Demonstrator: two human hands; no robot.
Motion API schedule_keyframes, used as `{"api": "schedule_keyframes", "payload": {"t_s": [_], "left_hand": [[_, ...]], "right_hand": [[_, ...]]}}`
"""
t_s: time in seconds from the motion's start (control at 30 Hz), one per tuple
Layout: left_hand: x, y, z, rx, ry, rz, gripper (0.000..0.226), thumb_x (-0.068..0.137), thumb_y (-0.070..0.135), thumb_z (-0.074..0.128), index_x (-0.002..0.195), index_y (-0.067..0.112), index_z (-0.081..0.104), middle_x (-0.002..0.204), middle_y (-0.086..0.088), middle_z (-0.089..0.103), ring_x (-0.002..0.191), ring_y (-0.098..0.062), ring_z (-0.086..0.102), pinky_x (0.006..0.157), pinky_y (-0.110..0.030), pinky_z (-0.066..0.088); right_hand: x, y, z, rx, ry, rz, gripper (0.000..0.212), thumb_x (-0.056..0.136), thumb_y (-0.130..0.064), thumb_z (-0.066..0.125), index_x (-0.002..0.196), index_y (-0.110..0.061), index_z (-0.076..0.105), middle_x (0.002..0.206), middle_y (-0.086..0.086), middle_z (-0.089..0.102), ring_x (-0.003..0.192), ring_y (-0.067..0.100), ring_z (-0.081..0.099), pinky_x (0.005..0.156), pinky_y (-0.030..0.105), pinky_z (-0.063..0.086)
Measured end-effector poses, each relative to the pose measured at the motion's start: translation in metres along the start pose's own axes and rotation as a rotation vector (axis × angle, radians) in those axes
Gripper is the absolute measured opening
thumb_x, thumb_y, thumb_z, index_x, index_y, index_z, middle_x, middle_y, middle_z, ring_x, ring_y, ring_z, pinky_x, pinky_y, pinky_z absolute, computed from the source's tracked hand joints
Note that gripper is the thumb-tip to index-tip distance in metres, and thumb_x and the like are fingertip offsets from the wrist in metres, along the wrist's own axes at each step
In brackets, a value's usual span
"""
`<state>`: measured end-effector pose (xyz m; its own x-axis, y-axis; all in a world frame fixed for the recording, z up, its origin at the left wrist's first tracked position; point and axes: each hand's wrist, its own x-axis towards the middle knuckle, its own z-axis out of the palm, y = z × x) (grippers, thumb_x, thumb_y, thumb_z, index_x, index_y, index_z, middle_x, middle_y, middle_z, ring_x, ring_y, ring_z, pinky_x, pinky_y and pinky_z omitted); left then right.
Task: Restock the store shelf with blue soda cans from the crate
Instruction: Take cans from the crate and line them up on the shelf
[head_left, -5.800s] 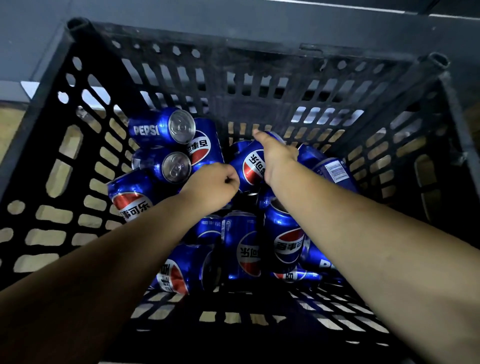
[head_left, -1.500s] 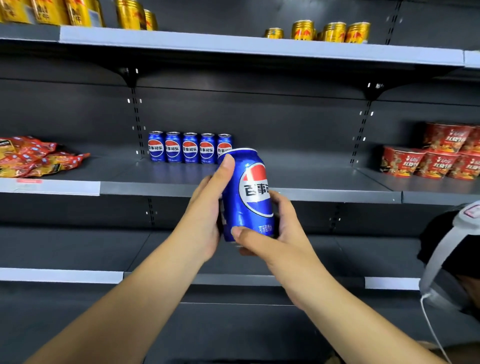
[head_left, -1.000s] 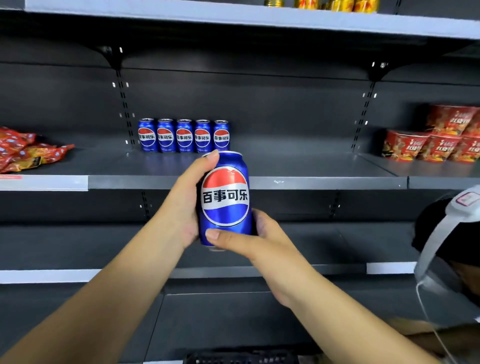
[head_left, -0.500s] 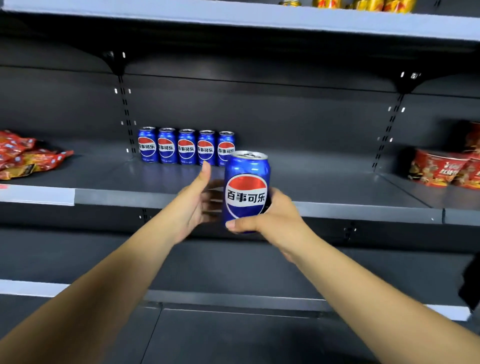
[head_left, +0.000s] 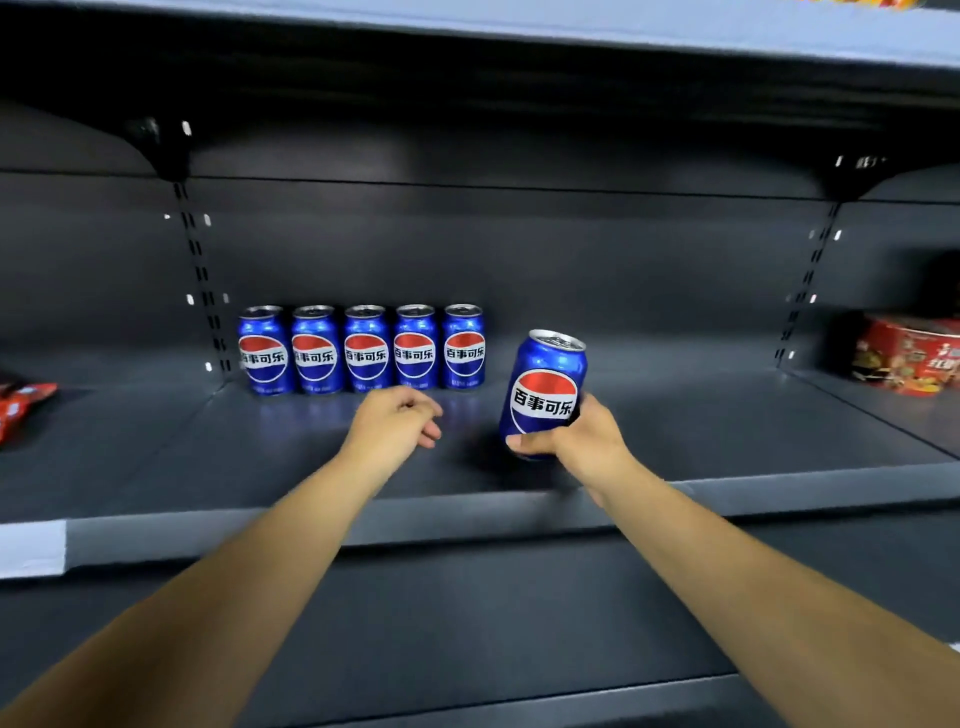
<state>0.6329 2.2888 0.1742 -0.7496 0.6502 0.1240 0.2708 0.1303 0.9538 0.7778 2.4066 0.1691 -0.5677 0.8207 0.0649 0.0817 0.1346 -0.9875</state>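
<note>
Right hand (head_left: 582, 441) grips blue can (head_left: 545, 389) — tilted — above shelf (head_left: 727, 436).

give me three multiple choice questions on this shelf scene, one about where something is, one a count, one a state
1. Where does the row of cans stand on the shelf?
A. front edge
B. at the back, left part
C. far right

2. How many cans are in that row?
A. three
B. five
C. seven

3. What is the right hand doing?
A. gripping a tilted blue can
B. resting flat
C. holding a red tub

Answers: 1 B, the row sits against the back panel; 2 B, five labels show; 3 A, its fingers wrap the can's lower part.
</note>
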Motion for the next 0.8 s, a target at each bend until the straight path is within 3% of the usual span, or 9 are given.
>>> {"api": "schedule_keyframes", "payload": {"t_s": [0.1, 0.2, 0.33, 0.47, 0.63, 0.8], "left_hand": [[0.026, -0.006, 0.003, -0.065, -0.023, -0.053, 0.028, 0.094, 0.006, 0.044, 0.072, 0.015, 0.058, 0.060, -0.003, 0.059, 0.040, -0.003, 0.054, 0.049, -0.018, 0.037], [0.045, -0.015, 0.008, -0.070, -0.064, -0.070, 0.027, 0.094, 0.006, 0.045, 0.071, 0.014, 0.058, 0.062, -0.004, 0.059, 0.051, -0.011, 0.054, 0.051, -0.019, 0.037], [0.070, -0.025, 0.008, -0.079, -0.069, -0.075, 0.028, 0.093, 0.006, 0.044, 0.071, 0.015, 0.058, 0.063, -0.004, 0.059, 0.053, -0.012, 0.053, 0.050, -0.019, 0.037], [0.089, -0.044, -0.005, -0.073, -0.045, -0.080, 0.027, 0.092, 0.005, 0.044, 0.071, 0.015, 0.058, 0.063, -0.005, 0.059, 0.049, -0.009, 0.053, 0.049, -0.016, 0.039], [0.099, -0.064, -0.009, -0.015, -0.036, 0.025, 0.026, 0.090, 0.003, 0.048, 0.071, 0.014, 0.061, 0.056, -0.005, 0.058, 0.050, -0.014, 0.052, 0.050, -0.018, 0.044], [0.106, -0.070, -0.006, 0.045, -0.095, 0.051, 0.025, 0.087, 0.005, 0.053, 0.068, 0.017, 0.063, 0.046, 0.004, 0.055, 0.045, -0.009, 0.050, 0.054, -0.024, 0.041]], "right_hand": [[0.027, 0.009, 0.009, -0.008, 0.046, 0.034, 0.063, 0.058, 0.005, 0.084, 0.112, -0.007, 0.055, 0.102, 0.005, 0.066, 0.093, 0.019, 0.062, 0.071, 0.021, 0.047], [0.047, 0.019, 0.021, -0.095, 0.076, 0.055, 0.065, 0.056, 0.002, 0.087, 0.111, -0.007, 0.054, 0.102, 0.005, 0.066, 0.099, 0.021, 0.062, 0.079, 0.025, 0.045], [0.071, 0.025, 0.032, -0.209, 0.093, 0.035, 0.059, 0.058, -0.001, 0.086, 0.105, -0.012, 0.052, 0.098, 0.002, 0.063, 0.096, 0.019, 0.060, 0.078, 0.024, 0.043], [0.095, 0.029, 0.036, -0.330, 0.076, 0.016, 0.059, 0.066, -0.010, 0.085, 0.114, -0.011, 0.051, 0.100, -0.003, 0.057, 0.092, 0.013, 0.053, 0.077, 0.022, 0.040], [0.134, 0.036, 0.033, -0.395, 0.117, -0.007, 0.061, 0.068, -0.017, 0.084, 0.120, -0.009, 0.054, 0.113, 0.003, 0.063, 0.091, 0.012, 0.054, 0.076, 0.021, 0.039], [0.168, 0.046, 0.030, -0.441, 0.139, 0.000, 0.059, 0.071, -0.023, 0.082, 0.121, -0.010, 0.054, 0.118, 0.004, 0.063, 0.105, 0.020, 0.059, 0.083, 0.026, 0.042]]}}
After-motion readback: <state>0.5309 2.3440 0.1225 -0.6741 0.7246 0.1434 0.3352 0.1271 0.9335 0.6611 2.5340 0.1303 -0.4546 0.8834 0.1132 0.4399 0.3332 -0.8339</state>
